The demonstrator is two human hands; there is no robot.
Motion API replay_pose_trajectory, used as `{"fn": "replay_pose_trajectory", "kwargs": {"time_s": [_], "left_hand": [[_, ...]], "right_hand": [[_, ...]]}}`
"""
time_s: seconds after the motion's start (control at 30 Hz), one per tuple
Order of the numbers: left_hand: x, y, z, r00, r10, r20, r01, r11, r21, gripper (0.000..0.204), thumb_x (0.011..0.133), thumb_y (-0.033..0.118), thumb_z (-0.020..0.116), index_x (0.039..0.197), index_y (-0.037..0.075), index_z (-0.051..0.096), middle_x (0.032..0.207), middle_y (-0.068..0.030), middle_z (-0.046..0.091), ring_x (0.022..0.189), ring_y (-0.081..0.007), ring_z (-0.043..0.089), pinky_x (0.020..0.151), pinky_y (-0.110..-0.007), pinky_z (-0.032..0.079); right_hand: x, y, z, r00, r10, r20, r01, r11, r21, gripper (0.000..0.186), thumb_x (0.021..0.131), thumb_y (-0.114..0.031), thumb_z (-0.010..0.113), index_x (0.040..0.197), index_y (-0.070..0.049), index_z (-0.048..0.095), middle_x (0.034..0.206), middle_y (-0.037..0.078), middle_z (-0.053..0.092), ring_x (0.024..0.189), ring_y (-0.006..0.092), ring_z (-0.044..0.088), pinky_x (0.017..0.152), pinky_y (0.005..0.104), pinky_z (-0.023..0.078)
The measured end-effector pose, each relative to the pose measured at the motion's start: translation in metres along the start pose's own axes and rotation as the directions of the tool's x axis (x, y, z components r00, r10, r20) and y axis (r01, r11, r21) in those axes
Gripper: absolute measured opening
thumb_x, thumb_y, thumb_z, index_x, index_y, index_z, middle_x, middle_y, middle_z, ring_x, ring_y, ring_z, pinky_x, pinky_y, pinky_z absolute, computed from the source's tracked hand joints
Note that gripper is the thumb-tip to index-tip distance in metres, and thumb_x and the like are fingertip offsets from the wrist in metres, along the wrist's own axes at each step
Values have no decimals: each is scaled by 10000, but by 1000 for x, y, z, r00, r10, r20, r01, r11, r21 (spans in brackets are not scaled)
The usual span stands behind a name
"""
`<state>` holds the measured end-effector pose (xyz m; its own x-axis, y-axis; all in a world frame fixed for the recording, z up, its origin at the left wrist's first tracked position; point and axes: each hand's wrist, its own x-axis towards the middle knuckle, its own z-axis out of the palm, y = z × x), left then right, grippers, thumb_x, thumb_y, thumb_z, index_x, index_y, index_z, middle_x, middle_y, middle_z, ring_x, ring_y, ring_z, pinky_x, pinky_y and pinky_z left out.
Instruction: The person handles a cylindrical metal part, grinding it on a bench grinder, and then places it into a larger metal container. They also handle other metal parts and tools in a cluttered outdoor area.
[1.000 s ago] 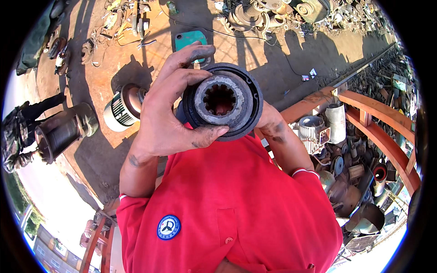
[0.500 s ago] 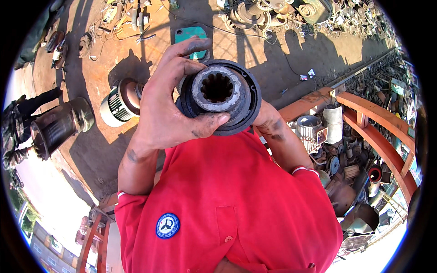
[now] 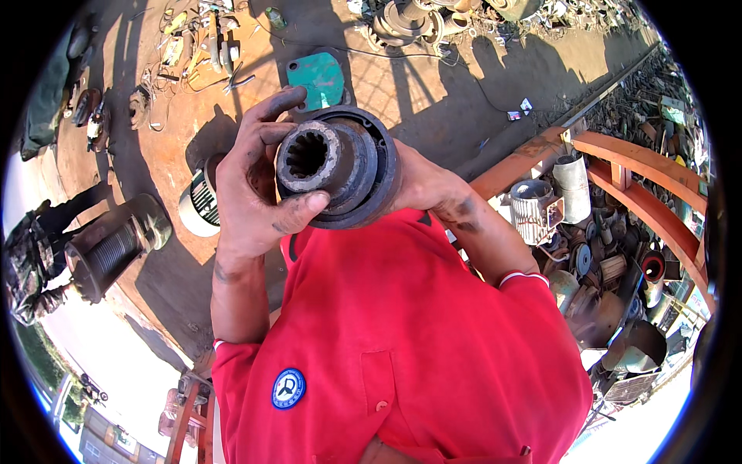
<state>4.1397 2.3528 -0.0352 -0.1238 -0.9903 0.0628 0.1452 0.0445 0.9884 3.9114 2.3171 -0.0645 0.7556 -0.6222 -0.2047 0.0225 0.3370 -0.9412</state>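
A dark, greasy metal coupling (image 3: 354, 170) with a toothed bore and a wide ringed flange is held up in front of my red shirt, its bore tilted toward the upper left. My left hand (image 3: 251, 193) grips it from the left, thumb across its lower front and fingers curled along the upper side. My right hand (image 3: 421, 179) holds it from the right, its fingers mostly hidden behind the flange. A green metal plate (image 3: 317, 81) lies on the ground beyond my hands.
Orange steel rails (image 3: 645, 155) curve along the right beside piled scrap (image 3: 634, 301) and a finned motor housing (image 3: 529, 209). A motor (image 3: 197, 201), a cable drum (image 3: 108, 255) and loose tools (image 3: 209, 42) lie on the ground. A person in camouflage (image 3: 27, 255) is at the far left.
My hands and the coupling have moved left and slightly down, and the coupling has turned so its bore now sits off to the left, showing more of its side.
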Motion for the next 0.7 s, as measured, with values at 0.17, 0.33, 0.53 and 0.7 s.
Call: {"fn": "replay_pose_trajectory", "kwargs": {"time_s": [0.17,0.33,0.53,0.7], "left_hand": [[-7,-16,-8,992,-121,-37,114,984,-135,715,738,334,946,1226,-91,642,1523,-256,421,1362,-303,525,1133,-422,446],[-12,-20,-18,976,-198,-90,176,962,-209,734,725,315,957,1247,-89,635,1533,-239,417,1394,-295,494,1162,-421,417],[-19,-21,-34,969,-185,-165,178,982,-58,654,725,329,962,1168,-69,693,1494,-215,494,1370,-288,530,1125,-412,443],[-30,-24,-49,947,-144,-288,182,977,110,637,709,378,964,1083,-71,710,1405,-188,582,1249,-277,627,1040,-396,508]], "right_hand": [[2,1,-4,993,115,24,-116,992,46,684,749,-162,913,1344,11,624,1220,112,737,1128,178,681,979,350,547],[16,9,-2,987,153,41,-156,983,94,711,750,-146,911,1373,9,604,1242,107,726,1157,182,667,1006,352,540],[38,12,13,975,208,82,-222,946,236,891,720,-143,933,1492,-32,502,1410,105,633,1285,204,605,1088,376,503],[61,3,43,958,257,128,-287,876,389,915,699,-85,934,1499,-58,492,1389,121,630,1217,244,654,940,403,607]]}}
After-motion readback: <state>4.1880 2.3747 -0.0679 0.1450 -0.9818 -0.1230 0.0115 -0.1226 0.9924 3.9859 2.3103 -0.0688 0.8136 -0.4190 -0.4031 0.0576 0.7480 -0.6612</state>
